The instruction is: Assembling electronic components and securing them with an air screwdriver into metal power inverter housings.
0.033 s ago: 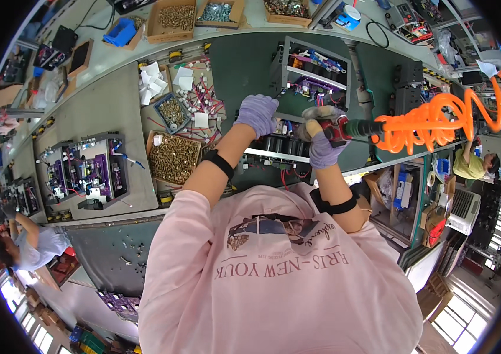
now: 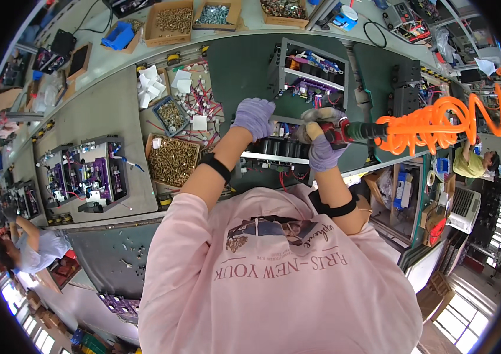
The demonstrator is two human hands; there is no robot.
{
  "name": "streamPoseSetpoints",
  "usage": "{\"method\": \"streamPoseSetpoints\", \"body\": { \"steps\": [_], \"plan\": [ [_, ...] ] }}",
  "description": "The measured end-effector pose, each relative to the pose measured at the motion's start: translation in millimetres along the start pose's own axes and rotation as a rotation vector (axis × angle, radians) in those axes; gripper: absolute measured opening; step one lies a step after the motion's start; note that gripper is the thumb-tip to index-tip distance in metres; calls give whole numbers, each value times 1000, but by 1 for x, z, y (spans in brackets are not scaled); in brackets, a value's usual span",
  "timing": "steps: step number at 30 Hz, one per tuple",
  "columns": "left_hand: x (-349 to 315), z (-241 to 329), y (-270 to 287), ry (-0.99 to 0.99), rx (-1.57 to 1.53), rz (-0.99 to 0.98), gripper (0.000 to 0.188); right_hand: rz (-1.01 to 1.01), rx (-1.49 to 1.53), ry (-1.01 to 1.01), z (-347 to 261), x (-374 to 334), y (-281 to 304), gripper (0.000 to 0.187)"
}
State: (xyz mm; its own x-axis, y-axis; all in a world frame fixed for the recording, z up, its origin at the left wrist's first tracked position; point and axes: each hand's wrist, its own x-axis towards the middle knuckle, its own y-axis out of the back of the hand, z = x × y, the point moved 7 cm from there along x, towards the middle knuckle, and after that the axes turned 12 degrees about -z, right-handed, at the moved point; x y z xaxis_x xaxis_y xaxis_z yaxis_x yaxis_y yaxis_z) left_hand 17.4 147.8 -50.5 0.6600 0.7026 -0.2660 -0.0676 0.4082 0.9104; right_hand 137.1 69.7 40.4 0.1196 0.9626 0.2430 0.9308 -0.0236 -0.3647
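My right hand (image 2: 324, 147), in a purple glove with yellowish fingertips, is wrapped round a red pneumatic screwdriver (image 2: 337, 133). From the tool's dark end a coiled orange air hose (image 2: 427, 127) runs off to the right. Below and between my hands lies a metal-framed electronic unit (image 2: 277, 146) with a row of black cylinders and red wires at its near side. My left hand (image 2: 253, 120), also gloved in purple, is closed at the unit's far left corner; whatever its fingers pinch is hidden. The tool's tip is also hidden, by my right hand and the unit.
A second framed unit (image 2: 312, 74) stands just beyond. Left of my hands are a box of brass-coloured screws (image 2: 172, 160), a small blue tray (image 2: 171, 115) and red wire leads (image 2: 203, 97). Purple board assemblies (image 2: 85, 171) sit further left. A co-worker (image 2: 35, 245) is at far left.
The orange hose coils have shifted and bunched slightly. My left hand has moved very slightly left and nearer; my right hand stays on the screwdriver at the unit.
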Motion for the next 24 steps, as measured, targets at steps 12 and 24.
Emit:
{"method": "streamPoseSetpoints", "body": {
  "steps": [12, 24],
  "plan": [
    [-29, -25, -43, 349, -1620, -64, 31, 48, 128, 301, -69, 16, 34, 31],
    [12, 82, -27, -68, -2283, -288, 37, 69, 223, 381, -112, 40, 65, 22]
  ]
}}
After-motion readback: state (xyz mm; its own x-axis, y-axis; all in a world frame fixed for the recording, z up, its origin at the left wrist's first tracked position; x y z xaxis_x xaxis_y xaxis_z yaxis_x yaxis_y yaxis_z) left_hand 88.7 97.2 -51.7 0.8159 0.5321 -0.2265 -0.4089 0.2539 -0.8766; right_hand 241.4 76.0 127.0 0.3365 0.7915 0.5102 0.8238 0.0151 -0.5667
